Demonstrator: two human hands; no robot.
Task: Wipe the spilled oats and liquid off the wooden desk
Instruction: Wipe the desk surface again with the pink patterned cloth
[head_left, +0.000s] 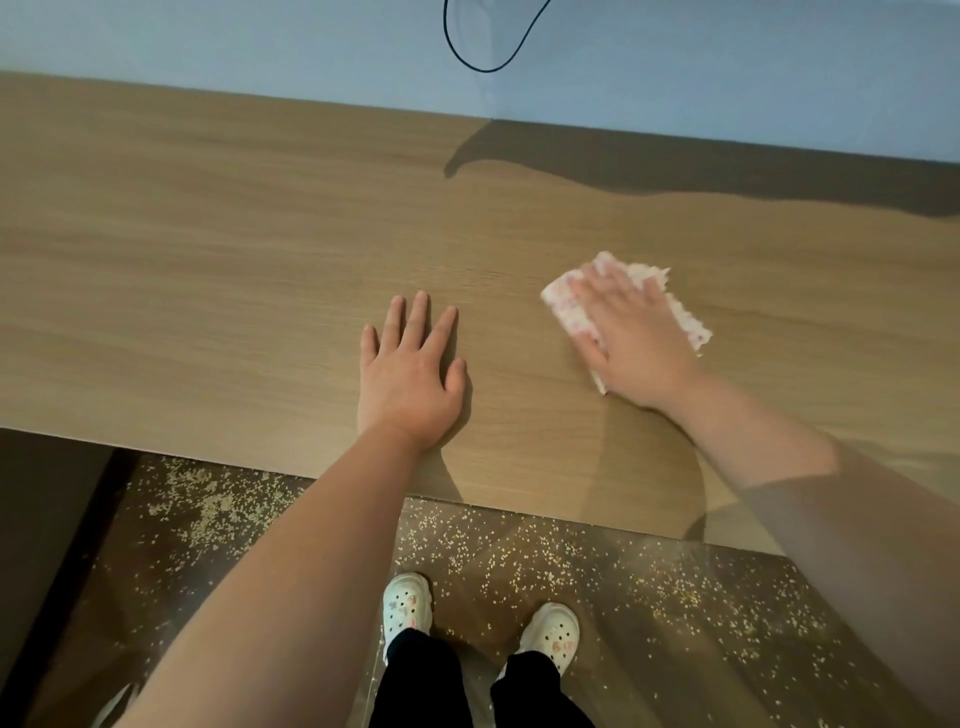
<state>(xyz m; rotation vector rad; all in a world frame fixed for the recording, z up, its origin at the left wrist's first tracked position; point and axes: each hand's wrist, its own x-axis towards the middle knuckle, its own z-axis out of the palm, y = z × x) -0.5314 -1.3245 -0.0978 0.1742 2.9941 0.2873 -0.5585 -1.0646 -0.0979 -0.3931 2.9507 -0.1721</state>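
Right hand (631, 332) lay flat, fingers straight, pressing the cloth (685, 322) on the wooden desk (208, 249) — left hand (410, 374) braced open; oats (208, 509) showed only on the floor — best to keep even pressure, overlapping strokes.

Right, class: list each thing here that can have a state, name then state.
wooden desk, no oats visible on top
left hand, flat on the wooden desk, fingers spread
right hand, pressing flat on the cloth
cloth, crumpled, on the wooden desk
oats, scattered over the floor
cable, hanging in a loop
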